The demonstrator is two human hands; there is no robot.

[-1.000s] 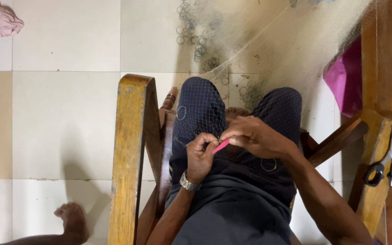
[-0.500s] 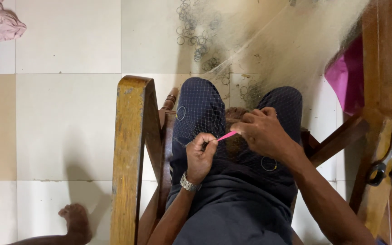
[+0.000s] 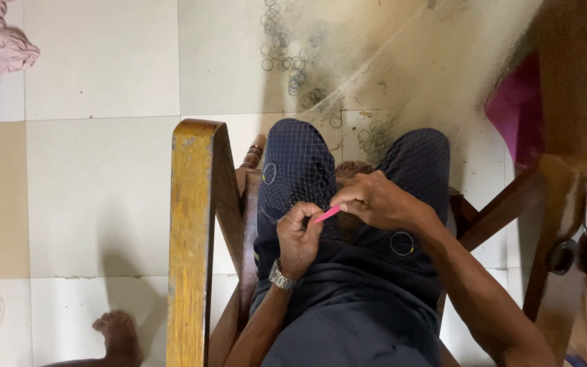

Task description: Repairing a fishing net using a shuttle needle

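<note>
- Left hand (image 3: pixel 298 234), centre frame, is curled shut around the lower end of a pink netting needle (image 3: pixel 327 214); right hand (image 3: pixel 375 202) pinches fine net (image 3: pixel 293 170) at its tip.
- Needle — light, stiff, likely slick; best held at the base.
- Its long axis runs lower left to upper right.
- Net — soft, snag-prone — drapes over the knees.

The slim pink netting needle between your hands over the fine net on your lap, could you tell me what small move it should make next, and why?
Probably draw the slim pink netting needle on through the fine translucent mesh net. The right hand pinches its upper end, the left hand grips its lower end, and the net lies over the knees beneath.
</note>
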